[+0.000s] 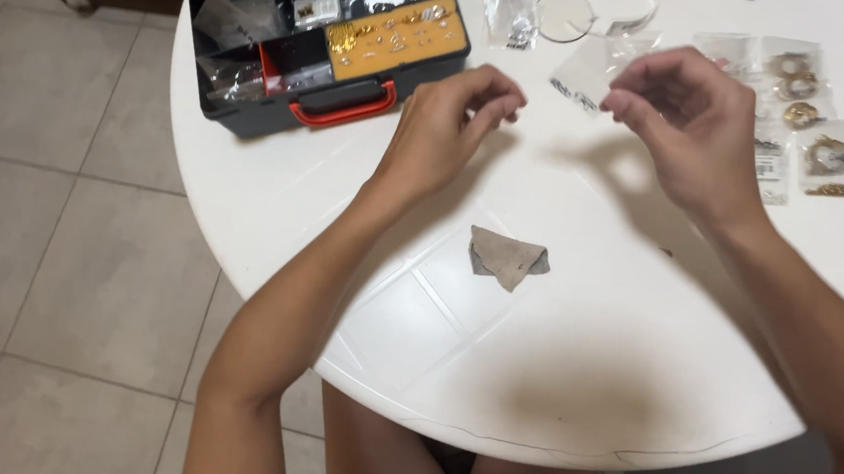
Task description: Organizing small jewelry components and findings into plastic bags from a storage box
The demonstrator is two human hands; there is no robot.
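My left hand (pixel 448 127) hovers over the white round table (pixel 571 379), thumb and fingers pinched together; whatever is between them is too small to see. My right hand (pixel 690 123) is raised opposite it, fingertips curled and pinched near a small clear plastic bag (pixel 585 74). The two hands face each other with a gap between them. A folded grey cloth (pixel 507 256) lies on the table below the hands.
A dark compartment case (pixel 323 34) with a red handle holds gold-coloured small parts at the table's far left. Several clear bags with gold rings (pixel 804 107) lie at the right. A clear round lid (pixel 565 16) and another bag (pixel 510 13) sit at the back. Tiled floor is at left.
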